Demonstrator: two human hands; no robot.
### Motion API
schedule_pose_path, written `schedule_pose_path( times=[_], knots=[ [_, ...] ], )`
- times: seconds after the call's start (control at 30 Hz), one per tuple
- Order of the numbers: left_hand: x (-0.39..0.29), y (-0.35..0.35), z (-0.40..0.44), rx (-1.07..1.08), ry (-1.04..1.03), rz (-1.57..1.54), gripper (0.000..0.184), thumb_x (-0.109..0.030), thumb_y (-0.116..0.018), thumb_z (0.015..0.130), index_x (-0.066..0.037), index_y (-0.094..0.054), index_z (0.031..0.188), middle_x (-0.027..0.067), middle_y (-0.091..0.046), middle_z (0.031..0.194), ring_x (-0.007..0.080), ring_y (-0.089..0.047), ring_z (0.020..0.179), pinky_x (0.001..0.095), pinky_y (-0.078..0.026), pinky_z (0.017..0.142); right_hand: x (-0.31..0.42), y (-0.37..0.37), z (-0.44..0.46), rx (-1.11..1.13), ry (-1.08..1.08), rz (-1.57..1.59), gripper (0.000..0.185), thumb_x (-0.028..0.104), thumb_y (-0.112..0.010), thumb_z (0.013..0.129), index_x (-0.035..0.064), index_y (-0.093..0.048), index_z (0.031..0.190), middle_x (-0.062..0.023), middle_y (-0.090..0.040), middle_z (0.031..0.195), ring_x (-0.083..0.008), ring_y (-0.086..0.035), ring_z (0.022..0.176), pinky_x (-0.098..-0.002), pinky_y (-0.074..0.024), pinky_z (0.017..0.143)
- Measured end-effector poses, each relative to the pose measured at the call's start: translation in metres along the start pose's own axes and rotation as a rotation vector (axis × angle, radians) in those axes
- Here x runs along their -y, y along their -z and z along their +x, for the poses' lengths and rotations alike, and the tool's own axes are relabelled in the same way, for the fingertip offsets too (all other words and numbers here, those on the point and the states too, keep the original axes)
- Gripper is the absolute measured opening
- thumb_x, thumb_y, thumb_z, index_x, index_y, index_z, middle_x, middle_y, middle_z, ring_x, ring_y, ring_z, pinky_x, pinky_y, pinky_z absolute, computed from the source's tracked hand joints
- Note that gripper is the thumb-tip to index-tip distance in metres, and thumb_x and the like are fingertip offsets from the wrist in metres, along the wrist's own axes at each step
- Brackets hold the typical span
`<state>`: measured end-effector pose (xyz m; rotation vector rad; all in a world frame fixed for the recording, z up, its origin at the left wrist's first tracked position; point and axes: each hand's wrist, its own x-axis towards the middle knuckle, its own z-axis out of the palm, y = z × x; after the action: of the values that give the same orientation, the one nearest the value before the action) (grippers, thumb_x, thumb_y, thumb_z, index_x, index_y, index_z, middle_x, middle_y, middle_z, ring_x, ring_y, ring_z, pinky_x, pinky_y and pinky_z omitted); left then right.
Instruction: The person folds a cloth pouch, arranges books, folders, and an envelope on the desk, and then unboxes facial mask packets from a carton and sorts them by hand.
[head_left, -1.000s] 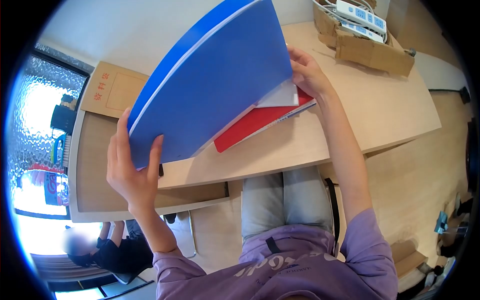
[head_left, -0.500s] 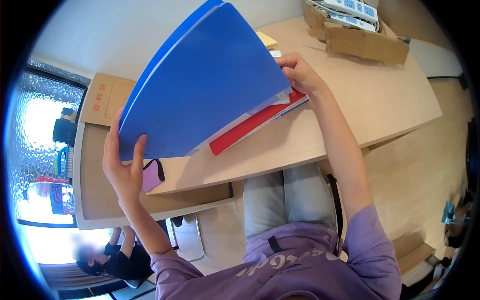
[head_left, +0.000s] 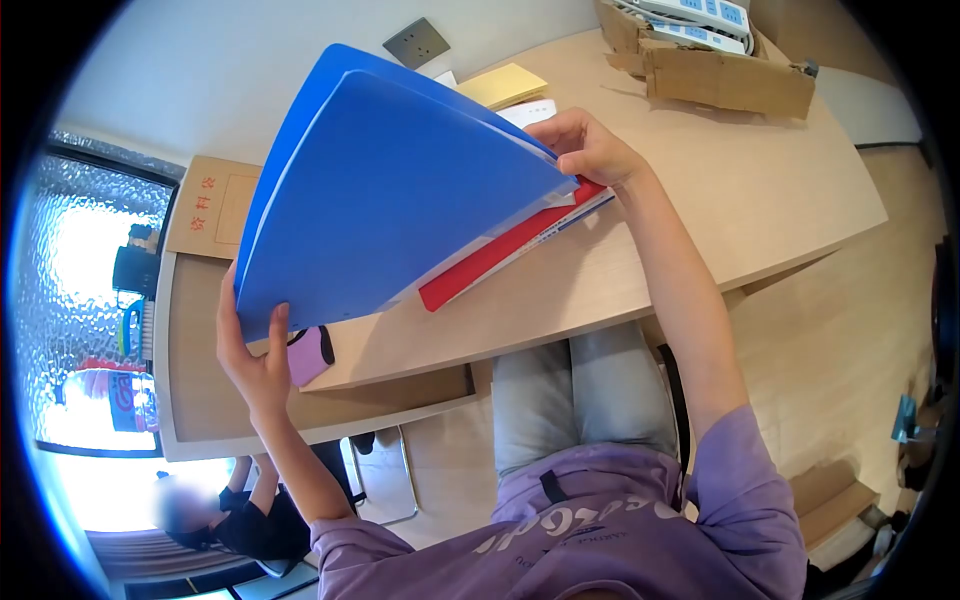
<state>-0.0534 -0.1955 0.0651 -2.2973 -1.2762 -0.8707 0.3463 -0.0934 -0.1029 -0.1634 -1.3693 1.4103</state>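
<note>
A blue file folder (head_left: 390,190) is held up over the desk, tilted, with white sheets showing along its edge. My left hand (head_left: 255,355) is closed on its lower left corner, thumb on the near face and fingers behind. At the folder's right corner my right hand (head_left: 590,150) pinches the edge, its fingertips partly hidden. Beneath the folder lies a red folder or booklet (head_left: 460,285) with white papers under it, close to my right wrist. A purple pouch with black trim (head_left: 312,357) rests on the desk beside my left hand.
On the desk (head_left: 760,190), a torn cardboard box (head_left: 730,85) holds power strips (head_left: 700,35). Yellow paper (head_left: 505,85) and a white device (head_left: 528,112) lie behind the folder. A brown document envelope (head_left: 212,205) is at left. Another person (head_left: 255,525) sits at lower left.
The blue folder's top has come down and toward me, uncovering the wall socket, yellow paper and white device. Both hands keep their hold; my left hand appears slightly lower and further right.
</note>
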Motion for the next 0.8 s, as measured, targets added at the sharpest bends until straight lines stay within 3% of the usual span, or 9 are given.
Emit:
schedule_pose_path(
  times=[0.13, 0.2, 0.3, 0.43, 0.53, 0.63, 0.8],
  knots=[
    [0.007, -0.002, -0.007, -0.047, 0.0, 0.021, 0.046, -0.018, -0.067, 0.087, -0.008, -0.054, 0.13, 0.0155, -0.063, 0.118, 0.0291, -0.061, 0.106, 0.0378, -0.045, 0.092, 0.001, -0.003, 0.001, -0.023, -0.007, 0.006, 0.052, 0.013, -0.08, 0.067, 0.0024, -0.066, 0.116, -0.0138, -0.069, 0.107, -0.0189, -0.066, 0.096, -0.0284, -0.0514, 0.089],
    [0.014, -0.005, -0.012, -0.062, 0.107, -0.042, 0.043, -0.017, -0.069, 0.087, -0.006, -0.055, 0.126, 0.0141, -0.064, 0.111, 0.0252, -0.061, 0.101, 0.0344, -0.045, 0.089, 0.002, -0.005, 0.001, -0.039, -0.011, 0.012, 0.049, 0.016, -0.078, 0.069, 0.0026, -0.067, 0.115, -0.0139, -0.069, 0.107, -0.019, -0.066, 0.098, -0.0277, -0.0508, 0.09],
    [0.034, -0.015, -0.023, -0.088, 0.264, -0.134, 0.039, -0.017, -0.071, 0.086, -0.004, -0.056, 0.12, 0.0115, -0.064, 0.102, 0.0198, -0.059, 0.095, 0.0302, -0.045, 0.085, -0.005, -0.002, 0.003, -0.094, -0.003, -0.147, 0.067, 0.042, -0.08, 0.07, -0.0017, -0.064, 0.118, -0.0158, -0.069, 0.108, -0.0214, -0.066, 0.101, -0.0317, -0.0486, 0.095],
    [0.071, -0.014, -0.038, -0.025, 0.459, -0.335, 0.037, -0.018, -0.072, 0.085, 0.0, -0.057, 0.114, 0.0099, -0.064, 0.099, 0.0168, -0.059, 0.091, 0.0286, -0.046, 0.082, 0.008, -0.015, 0.006, -0.052, 0.018, -0.23, 0.069, 0.051, -0.075, 0.073, -0.0005, -0.064, 0.117, -0.014, -0.07, 0.101, -0.0225, -0.066, 0.1, -0.0331, -0.0469, 0.096],
    [0.062, -0.007, -0.045, -0.021, 0.503, -0.403, 0.038, -0.021, -0.072, 0.086, 0.002, -0.058, 0.112, 0.0108, -0.063, 0.098, 0.0165, -0.059, 0.09, 0.0286, -0.046, 0.081, 0.009, -0.016, 0.006, -0.074, 0.019, -0.244, 0.067, 0.049, -0.074, 0.074, -0.0003, -0.063, 0.117, -0.0137, -0.07, 0.102, -0.0208, -0.066, 0.099, -0.0323, -0.0477, 0.095],
    [0.049, 0.001, -0.041, 0.062, 0.674, -0.349, 0.042, -0.024, -0.071, 0.086, 0.004, -0.058, 0.114, 0.0118, -0.063, 0.1, 0.0176, -0.059, 0.092, 0.0296, -0.047, 0.083, 0.006, -0.014, 0.007, -0.11, 0.018, -0.28, 0.061, 0.045, -0.073, 0.078, -0.0001, -0.063, 0.118, -0.0134, -0.069, 0.103, -0.0191, -0.065, 0.098, -0.0323, -0.0485, 0.093],
    [0.064, -0.012, -0.064, -0.064, 0.647, -0.377, 0.046, -0.026, -0.07, 0.087, 0.005, -0.057, 0.117, 0.0124, -0.063, 0.104, 0.019, -0.059, 0.096, 0.0314, -0.046, 0.086, 0.01, -0.018, 0.008, -0.11, -0.024, -0.291, 0.055, 0.036, -0.07, 0.081, -0.0008, -0.061, 0.121, -0.013, -0.068, 0.106, -0.0195, -0.063, 0.103, -0.0332, -0.0465, 0.096]
  ],
)
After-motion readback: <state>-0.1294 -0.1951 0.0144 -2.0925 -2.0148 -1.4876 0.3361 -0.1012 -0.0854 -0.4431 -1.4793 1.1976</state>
